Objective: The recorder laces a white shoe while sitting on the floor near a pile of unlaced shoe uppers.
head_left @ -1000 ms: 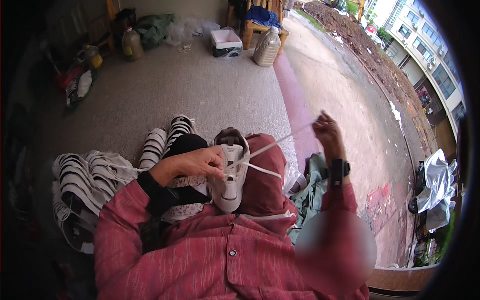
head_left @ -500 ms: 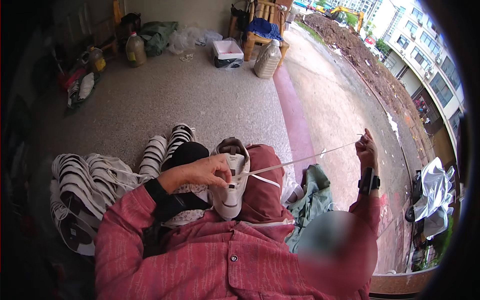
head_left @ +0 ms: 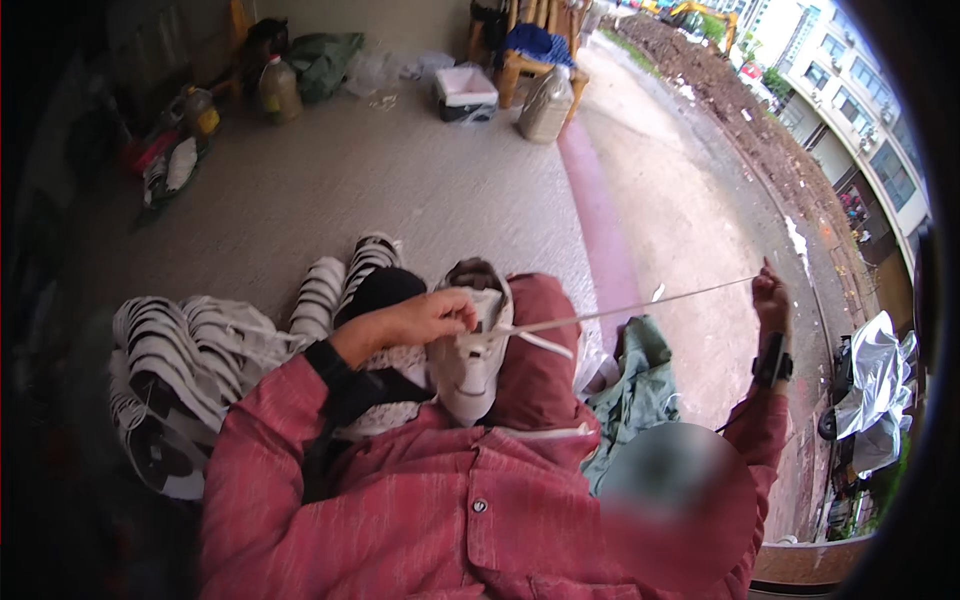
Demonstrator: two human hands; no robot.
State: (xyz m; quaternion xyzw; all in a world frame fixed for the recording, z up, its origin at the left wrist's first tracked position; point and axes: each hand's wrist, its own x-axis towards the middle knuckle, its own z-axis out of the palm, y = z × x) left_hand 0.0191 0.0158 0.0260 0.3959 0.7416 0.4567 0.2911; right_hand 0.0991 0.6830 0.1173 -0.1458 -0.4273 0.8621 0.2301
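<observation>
In the head view, the white sneaker [head_left: 468, 388] is propped, toe bodyward, against the reddish trouser leg [head_left: 541, 375]; its white shoelace [head_left: 560, 322] is held taut in the right hand's [head_left: 770, 298] pinching grip; the left hand's [head_left: 425, 319] grip — over the sneaker — cannot be judged; if poorly braced, the sneaker could be tipped by a hard pull.

The shoe [head_left: 468, 378] looks matt, the trousers [head_left: 545, 385] cloth, the silver cover [head_left: 868, 385] glossy.

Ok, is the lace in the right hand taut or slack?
Taut: the lace runs straight from the shoe to the right hand.
</observation>
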